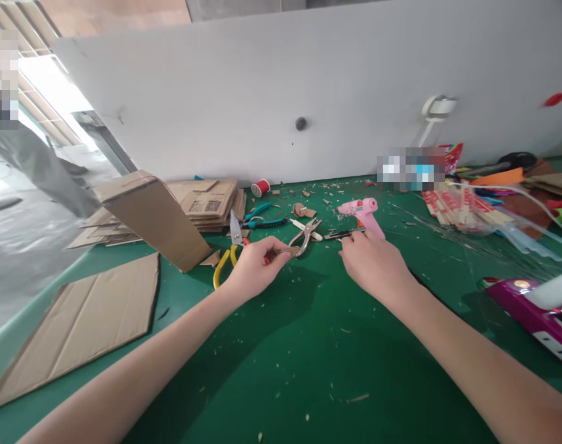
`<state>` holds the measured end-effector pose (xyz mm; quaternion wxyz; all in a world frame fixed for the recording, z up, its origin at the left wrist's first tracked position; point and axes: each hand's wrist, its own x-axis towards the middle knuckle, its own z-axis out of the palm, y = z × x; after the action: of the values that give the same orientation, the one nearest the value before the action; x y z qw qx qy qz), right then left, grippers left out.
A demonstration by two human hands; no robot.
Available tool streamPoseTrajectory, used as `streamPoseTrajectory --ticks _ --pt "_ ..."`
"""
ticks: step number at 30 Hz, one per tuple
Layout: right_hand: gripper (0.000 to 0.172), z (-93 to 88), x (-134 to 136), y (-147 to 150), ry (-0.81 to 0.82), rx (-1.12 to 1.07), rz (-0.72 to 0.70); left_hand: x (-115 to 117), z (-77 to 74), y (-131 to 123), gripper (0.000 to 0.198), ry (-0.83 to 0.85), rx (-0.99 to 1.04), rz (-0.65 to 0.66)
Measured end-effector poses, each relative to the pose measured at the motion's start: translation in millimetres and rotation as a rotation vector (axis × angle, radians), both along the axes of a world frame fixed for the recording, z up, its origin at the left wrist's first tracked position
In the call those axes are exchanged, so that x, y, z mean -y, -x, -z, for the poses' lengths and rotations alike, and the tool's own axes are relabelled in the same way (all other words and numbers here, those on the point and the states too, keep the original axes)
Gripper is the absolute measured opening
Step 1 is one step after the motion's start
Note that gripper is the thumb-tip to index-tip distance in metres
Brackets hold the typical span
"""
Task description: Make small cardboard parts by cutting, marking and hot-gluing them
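Observation:
My left hand (258,266) is closed in a pinch on a small strip of cardboard (287,251). Metal pliers (307,237) lie just beyond its fingertips, and a bit of red shows under the fingers. Scissors with yellow handles (221,270) lie partly behind this hand. My right hand (372,264) has its fingers curled at a utility knife (343,234), whose near end they seem to grip; the fingertips are partly hidden. Right behind that hand is a pink glue gun (361,208). Teal-handled pliers (264,222) rest further back on the left.
A folded cardboard piece (158,219) stands at the left, near a flat cardboard sheet (90,314) and stacked cardboard (211,203). A red thread spool (261,187) lies by the grey panel (243,92). A purple device (535,314) sits right. Scraps dot the green tabletop (318,370).

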<state>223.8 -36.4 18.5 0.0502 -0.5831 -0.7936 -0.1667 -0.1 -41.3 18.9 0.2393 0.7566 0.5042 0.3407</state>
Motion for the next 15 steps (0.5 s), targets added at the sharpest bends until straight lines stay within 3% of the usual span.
streamPoseTrajectory --ticks 3,6,11,15 --pt "0.023 2.4 -5 -4 0.046 0.046 0.121 2 -3.3 0 0.015 -0.057 -0.012 0.008" --pt "0.029 4.1 -9 -3 0.061 0.065 0.134 4 -4.4 0 0.015 -0.078 -0.04 0.007" --pt "0.024 3.9 -9 1 -0.026 0.088 0.016 3 1.7 2 0.015 -0.191 -0.147 0.04" --pt "0.017 2.0 -3 7 0.066 -0.155 -0.141 0 10.1 7 0.012 -0.424 -0.356 0.158"
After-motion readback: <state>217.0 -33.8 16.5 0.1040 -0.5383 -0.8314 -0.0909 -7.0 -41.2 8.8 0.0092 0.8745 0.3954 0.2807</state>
